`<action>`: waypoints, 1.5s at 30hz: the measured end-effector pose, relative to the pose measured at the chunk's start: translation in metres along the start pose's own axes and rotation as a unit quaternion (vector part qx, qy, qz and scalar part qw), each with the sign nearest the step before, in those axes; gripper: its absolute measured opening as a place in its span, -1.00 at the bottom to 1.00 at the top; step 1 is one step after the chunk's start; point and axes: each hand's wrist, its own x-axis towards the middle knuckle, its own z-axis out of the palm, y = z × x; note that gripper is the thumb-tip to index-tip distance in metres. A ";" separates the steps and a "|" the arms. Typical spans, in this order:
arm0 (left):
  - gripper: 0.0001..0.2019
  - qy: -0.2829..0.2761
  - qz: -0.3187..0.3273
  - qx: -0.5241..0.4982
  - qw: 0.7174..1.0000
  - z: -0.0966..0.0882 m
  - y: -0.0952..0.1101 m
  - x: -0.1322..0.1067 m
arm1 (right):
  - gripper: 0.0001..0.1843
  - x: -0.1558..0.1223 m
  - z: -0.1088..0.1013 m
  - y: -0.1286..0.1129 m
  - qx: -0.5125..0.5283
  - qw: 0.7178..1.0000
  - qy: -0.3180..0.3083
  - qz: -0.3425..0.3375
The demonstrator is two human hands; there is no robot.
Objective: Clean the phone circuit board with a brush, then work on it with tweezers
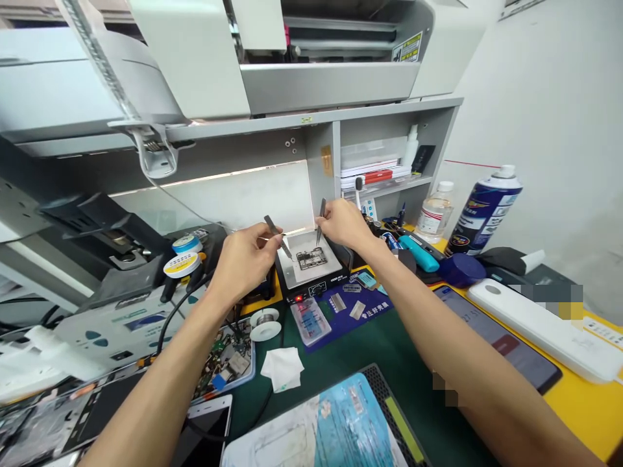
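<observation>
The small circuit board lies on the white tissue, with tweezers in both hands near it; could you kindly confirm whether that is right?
Not quite: the head view shows the small circuit board lying on the flat plate. Tweezers are indeed in the left hand and right hand, near it.

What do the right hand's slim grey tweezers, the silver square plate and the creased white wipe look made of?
Tweezers in the right hand: probably metal, matte, given the thin tapering prongs.
Plate: likely metal, dull; surface smooth and even.
Wipe: matte paper or thin cloth; its soft folds leave either open.
</observation>
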 end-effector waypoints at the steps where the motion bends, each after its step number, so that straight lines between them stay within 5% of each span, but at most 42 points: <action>1: -0.78 0.002 -0.003 0.010 1.000 -0.001 -0.001 0.000 | -0.83 0.000 0.000 0.001 -0.003 1.000 -0.001 0.004; 45: -0.79 -0.075 0.029 0.113 0.990 -0.016 0.020 -0.008 | -0.81 -0.003 0.005 -0.002 0.010 0.998 -0.042 0.040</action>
